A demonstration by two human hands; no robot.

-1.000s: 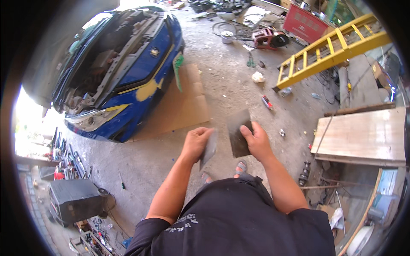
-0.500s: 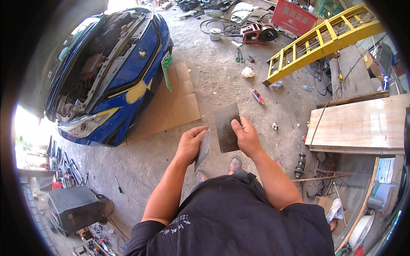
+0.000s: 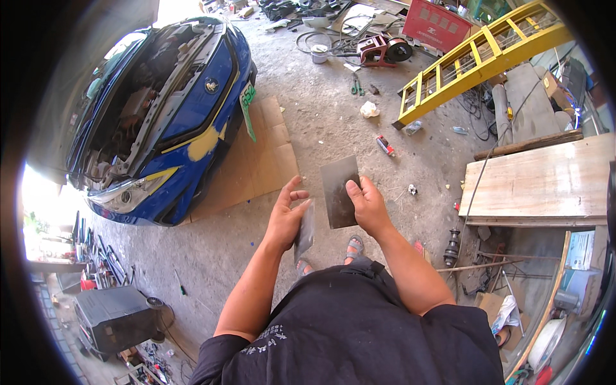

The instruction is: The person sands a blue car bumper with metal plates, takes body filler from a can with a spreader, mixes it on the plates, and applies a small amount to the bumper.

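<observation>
Right hand (image 3: 370, 208) pinches dark rectangular sheet (image 3: 338, 196) near right edge, thumb on face — probably light, stiff, kinda slick. Left hand (image 3: 284, 218) grips thin greyish sheet (image 3: 305, 232), upper fingers spread. Sheets apart above concrete floor (image 3: 333, 131) — edges seem best hold.

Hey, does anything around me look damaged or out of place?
Yes: the blue car has a pale yellow patch breaking up its paint, and its green plate sticks out, seemingly bent. A red can also lies sideways on the floor.

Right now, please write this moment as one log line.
left hand: holds grey sheet; right hand: holds dark sheet; blue car: ahead, left
</observation>
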